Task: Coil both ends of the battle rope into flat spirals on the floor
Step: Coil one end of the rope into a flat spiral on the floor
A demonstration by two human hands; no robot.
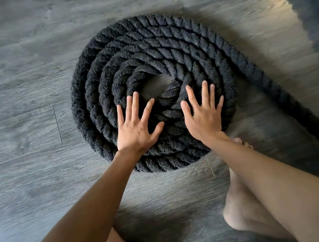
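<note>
A thick black battle rope lies wound into a flat spiral (146, 61) of several turns on the grey wood floor, with a small gap at its centre where the rope's end shows. From the spiral's right side the loose rope (285, 100) runs off toward the lower right edge. My left hand (137, 125) rests flat on the near-left part of the spiral, fingers spread. My right hand (204, 113) presses flat on the near-right part, fingers spread too. Neither hand grips anything.
Another blurred stretch of black rope (309, 5) crosses the top right corner. My bare feet (244, 201) stand on the floor just in front of the spiral, the right foot close to its edge. The grey plank floor (19, 98) extends to the left.
</note>
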